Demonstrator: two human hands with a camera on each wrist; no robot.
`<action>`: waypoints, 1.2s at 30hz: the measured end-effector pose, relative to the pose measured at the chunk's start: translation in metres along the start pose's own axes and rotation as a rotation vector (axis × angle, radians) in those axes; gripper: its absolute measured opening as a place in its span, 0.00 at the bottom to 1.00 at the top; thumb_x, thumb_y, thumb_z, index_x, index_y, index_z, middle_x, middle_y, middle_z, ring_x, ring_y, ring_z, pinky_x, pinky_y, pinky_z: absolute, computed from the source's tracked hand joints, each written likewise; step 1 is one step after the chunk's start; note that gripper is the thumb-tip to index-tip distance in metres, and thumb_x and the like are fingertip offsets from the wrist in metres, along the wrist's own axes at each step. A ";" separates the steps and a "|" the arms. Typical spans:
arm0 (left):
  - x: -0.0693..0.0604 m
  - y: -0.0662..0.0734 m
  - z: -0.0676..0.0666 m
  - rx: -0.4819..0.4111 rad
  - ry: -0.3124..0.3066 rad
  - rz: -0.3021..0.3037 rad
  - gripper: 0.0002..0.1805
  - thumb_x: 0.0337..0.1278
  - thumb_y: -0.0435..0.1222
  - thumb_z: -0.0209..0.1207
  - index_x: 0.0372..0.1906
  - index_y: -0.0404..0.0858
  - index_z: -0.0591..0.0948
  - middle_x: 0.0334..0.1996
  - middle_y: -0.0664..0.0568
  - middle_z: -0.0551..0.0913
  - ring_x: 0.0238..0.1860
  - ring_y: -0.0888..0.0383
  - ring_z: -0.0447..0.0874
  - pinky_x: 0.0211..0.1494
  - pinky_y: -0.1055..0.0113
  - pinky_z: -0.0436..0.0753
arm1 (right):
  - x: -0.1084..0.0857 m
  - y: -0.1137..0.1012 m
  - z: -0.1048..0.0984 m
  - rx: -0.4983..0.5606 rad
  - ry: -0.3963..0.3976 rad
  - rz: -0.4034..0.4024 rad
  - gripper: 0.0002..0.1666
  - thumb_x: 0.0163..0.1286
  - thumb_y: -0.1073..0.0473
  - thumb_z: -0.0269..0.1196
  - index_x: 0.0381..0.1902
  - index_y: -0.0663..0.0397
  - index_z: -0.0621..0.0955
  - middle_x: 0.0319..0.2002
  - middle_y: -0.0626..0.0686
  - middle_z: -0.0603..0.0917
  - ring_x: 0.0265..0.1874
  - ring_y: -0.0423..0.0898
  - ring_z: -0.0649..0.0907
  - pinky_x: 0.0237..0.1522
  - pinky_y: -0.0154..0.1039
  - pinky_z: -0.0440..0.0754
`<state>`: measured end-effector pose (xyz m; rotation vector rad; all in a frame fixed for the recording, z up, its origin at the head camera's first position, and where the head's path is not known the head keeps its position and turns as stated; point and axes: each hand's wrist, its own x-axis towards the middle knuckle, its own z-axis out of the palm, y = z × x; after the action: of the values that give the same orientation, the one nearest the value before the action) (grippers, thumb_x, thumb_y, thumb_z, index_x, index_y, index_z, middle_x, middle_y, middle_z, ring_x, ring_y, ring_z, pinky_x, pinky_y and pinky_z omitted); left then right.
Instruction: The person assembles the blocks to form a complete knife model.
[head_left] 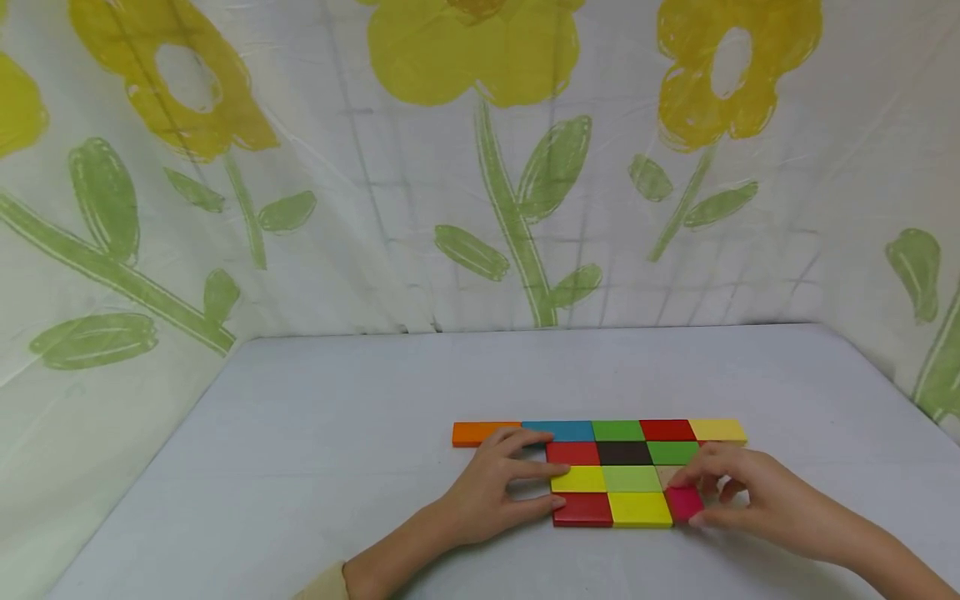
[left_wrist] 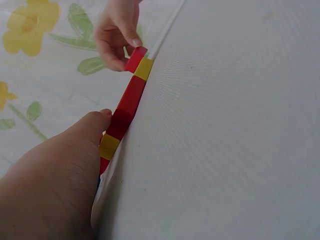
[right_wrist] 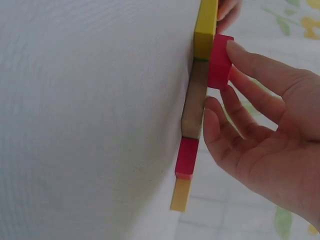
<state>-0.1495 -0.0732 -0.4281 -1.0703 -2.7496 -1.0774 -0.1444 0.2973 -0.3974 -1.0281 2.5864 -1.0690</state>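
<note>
Flat coloured blocks lie edge to edge in rows on the white table. My right hand [head_left: 757, 498] pinches a pink-red block [head_left: 684, 505] between thumb and fingers at the front row's right end, beside a yellow block [head_left: 640, 510]. In the right wrist view this pink-red block [right_wrist: 220, 62] is raised slightly above the wooden block [right_wrist: 195, 100] and tilted. My left hand [head_left: 491, 492] has its fingers spread along the rows' left side, fingertips touching the blue block [head_left: 566, 430], the yellow block [head_left: 581, 479] and the dark red block [head_left: 583, 510].
The back row runs from an orange block [head_left: 480, 433] on the left to a pale yellow block [head_left: 720, 430] on the right, extending left past the other rows. A white sheet with painted flowers [head_left: 472, 50] hangs behind the table [head_left: 337, 400].
</note>
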 end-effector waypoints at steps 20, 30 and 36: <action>0.000 0.000 0.000 -0.007 0.002 -0.007 0.22 0.68 0.52 0.68 0.64 0.58 0.86 0.71 0.60 0.76 0.73 0.57 0.65 0.73 0.48 0.75 | 0.002 0.003 0.011 -0.055 0.072 -0.062 0.21 0.58 0.54 0.81 0.48 0.49 0.87 0.40 0.36 0.82 0.32 0.35 0.76 0.32 0.31 0.80; 0.000 0.001 0.000 -0.005 0.003 -0.005 0.22 0.68 0.52 0.68 0.64 0.58 0.86 0.71 0.59 0.76 0.73 0.56 0.65 0.73 0.47 0.75 | 0.002 0.001 0.011 -0.060 0.082 -0.039 0.21 0.56 0.56 0.82 0.46 0.50 0.87 0.39 0.38 0.83 0.31 0.35 0.75 0.31 0.31 0.79; 0.000 0.000 0.000 -0.011 -0.003 -0.010 0.22 0.68 0.51 0.68 0.64 0.58 0.86 0.71 0.59 0.76 0.73 0.56 0.65 0.73 0.47 0.75 | 0.002 0.001 0.012 -0.052 0.085 -0.034 0.21 0.55 0.58 0.82 0.46 0.53 0.87 0.39 0.40 0.83 0.32 0.35 0.75 0.30 0.31 0.79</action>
<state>-0.1496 -0.0732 -0.4277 -1.0611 -2.7573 -1.0943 -0.1417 0.2897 -0.4063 -1.0644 2.6859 -1.0816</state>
